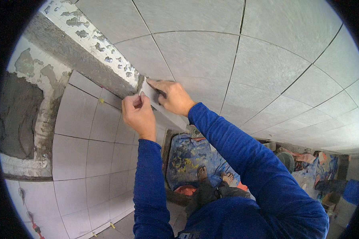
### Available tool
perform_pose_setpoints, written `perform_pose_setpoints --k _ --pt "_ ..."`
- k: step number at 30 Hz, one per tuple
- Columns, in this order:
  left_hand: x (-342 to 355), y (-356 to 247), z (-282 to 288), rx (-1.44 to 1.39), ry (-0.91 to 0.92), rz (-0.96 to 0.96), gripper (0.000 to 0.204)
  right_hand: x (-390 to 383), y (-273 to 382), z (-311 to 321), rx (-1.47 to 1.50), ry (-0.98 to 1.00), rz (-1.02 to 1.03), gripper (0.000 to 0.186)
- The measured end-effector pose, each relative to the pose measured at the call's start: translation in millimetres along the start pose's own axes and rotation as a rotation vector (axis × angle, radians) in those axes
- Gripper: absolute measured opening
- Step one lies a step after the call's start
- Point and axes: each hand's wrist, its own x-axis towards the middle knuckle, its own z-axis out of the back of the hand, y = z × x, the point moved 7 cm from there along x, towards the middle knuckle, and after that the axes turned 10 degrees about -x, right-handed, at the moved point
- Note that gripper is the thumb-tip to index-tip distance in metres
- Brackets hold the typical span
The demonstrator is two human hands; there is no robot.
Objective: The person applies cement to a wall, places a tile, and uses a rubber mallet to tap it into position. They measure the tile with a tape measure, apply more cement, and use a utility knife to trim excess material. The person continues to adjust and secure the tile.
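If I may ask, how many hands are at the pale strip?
2, both near the upper end of the strip: left hand on its left side, right hand on its right.

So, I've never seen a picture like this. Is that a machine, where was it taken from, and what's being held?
No machine: these are a person's bare hands, in blue sleeves. There is one picture, from a wide camera on the person's head, looking down, so straight lines bend and the corners go black.

The right hand rests its fingers at the upper end of a pale strip between two tiled walls. The left hand is beside it, thumb and finger close together; whether they pinch anything is too small to tell.

Far below, a stained blue sheet lies under the person's feet.
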Motion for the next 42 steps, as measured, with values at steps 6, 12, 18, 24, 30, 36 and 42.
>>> perform_pose_setpoints --k 6,12,18,24,30,36,42 --pt "2 1 -1 0.042 0.036 0.033 0.014 1 1 1 0.005 0.013 -0.046 0.065" --pt "-71 46 25 -0.115 -0.066 0.636 0.034 -44 -4 25 -0.177 -0.012 -0.222 0.039" --pt "-176 99 -86 -1.152 -0.046 1.429 0.045 -81 -65 -10 -0.470 0.350 -0.532 0.035" --pt "-173 118 -116 -1.378 -0.046 1.397 0.040 -72 -54 -28 -0.467 0.276 -0.380 0.030" --pt "-171 127 -128 -1.468 -0.081 1.356 0.038 -55 -48 -50 -0.766 0.476 -0.069 0.021" --pt "-171 127 -133 -1.496 -0.113 1.356 0.033 -50 -52 -55 -0.805 0.580 0.108 0.020" --pt "-162 122 -132 -1.516 -0.278 1.303 0.026 -50 -51 -53 -0.787 0.564 0.117 0.021"
